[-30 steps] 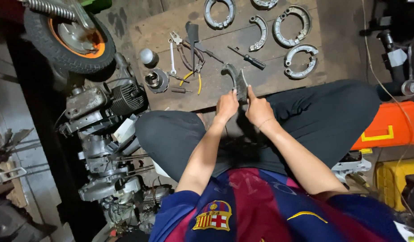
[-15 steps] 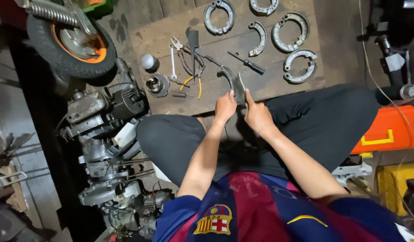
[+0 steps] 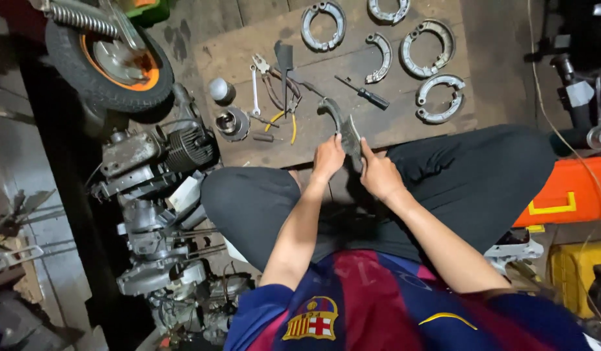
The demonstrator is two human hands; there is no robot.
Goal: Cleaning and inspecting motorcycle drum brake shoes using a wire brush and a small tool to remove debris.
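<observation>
Grey brake shoe (image 3: 336, 120) partly hidden by both hands' fingers (image 3: 333, 148).

Dim workshop floor with a worn wooden board (image 3: 404, 130), dark concrete around it, cluttered edges

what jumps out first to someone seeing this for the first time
Mid-frame, the left hand and right hand grip a curved metal brake shoe above the person's crossed legs. Beyond them, more brake shoes lie on a wooden board with a screwdriver and pliers. At top left stands a small wheel with an orange hub, engine parts below it.
</observation>
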